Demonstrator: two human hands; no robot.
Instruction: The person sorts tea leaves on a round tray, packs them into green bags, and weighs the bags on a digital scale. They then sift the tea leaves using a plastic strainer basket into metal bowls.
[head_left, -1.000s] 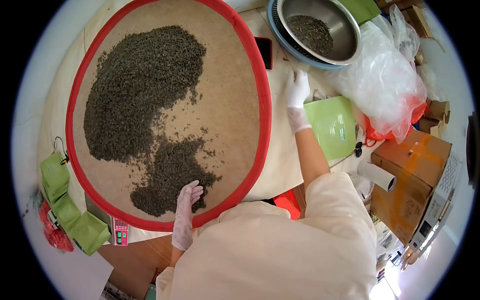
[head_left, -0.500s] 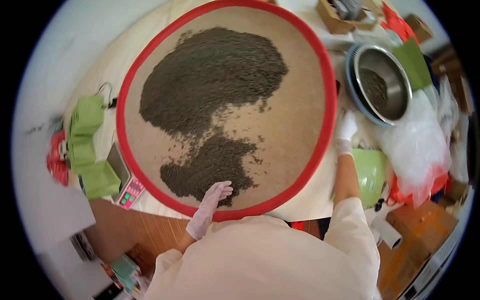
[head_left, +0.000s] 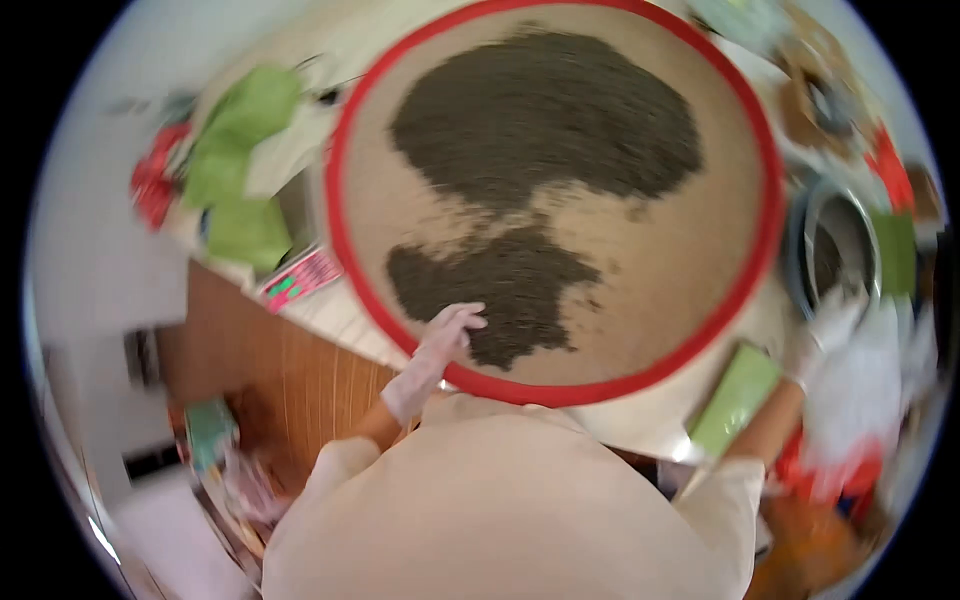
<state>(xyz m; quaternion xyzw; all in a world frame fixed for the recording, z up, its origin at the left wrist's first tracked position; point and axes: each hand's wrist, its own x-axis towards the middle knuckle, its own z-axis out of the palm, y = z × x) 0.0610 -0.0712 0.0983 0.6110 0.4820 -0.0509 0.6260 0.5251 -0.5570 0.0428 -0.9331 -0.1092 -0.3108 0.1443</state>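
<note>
Flakes [head_left: 520, 295] by left hand [head_left: 450, 330]; bowl [head_left: 855, 232] by right [head_left: 836, 318]

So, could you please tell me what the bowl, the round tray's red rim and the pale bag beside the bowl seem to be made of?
The bowl looks like smooth metal, probably steel, from its silvery-grey sheen. The red rim seems cloth or tape, matte and evenly coloured; blur hides any weave. The bag looks like thin plastic film, whitish and partly see-through.

no legible text or numbers, pink keypad [head_left: 302, 279] markings blurred
</note>
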